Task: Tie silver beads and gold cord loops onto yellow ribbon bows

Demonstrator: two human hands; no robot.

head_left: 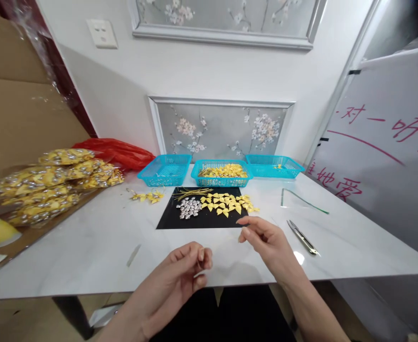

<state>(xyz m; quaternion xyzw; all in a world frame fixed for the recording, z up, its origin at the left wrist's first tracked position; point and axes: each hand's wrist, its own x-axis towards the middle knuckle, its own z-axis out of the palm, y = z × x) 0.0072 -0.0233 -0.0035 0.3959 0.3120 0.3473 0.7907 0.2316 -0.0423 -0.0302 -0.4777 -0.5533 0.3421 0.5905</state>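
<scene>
My left hand [185, 266] is over the table's near edge, with thumb and fingers curled together in a pinch. Something thin and dark shows at its fingertips, too small to name. To the right, my right hand [269, 242] hovers by the near right corner of a black mat [180, 222]. Its thumb and forefinger are apart, and nothing shows between them. Yellow leaf-shaped pieces [226, 203] are spread over the mat and past its right edge. Beside them are a cluster of shiny silver beads [189, 208] and thin golden stems [190, 192].
Three blue baskets stand at the back: left [164, 180], middle [223, 181] holding yellow pieces, and right [276, 172]. Snips [303, 237] and a green strip [308, 205] lie at right. Bagged yellow-and-silver pieces [48, 178] and a red bag [116, 152] are at left.
</scene>
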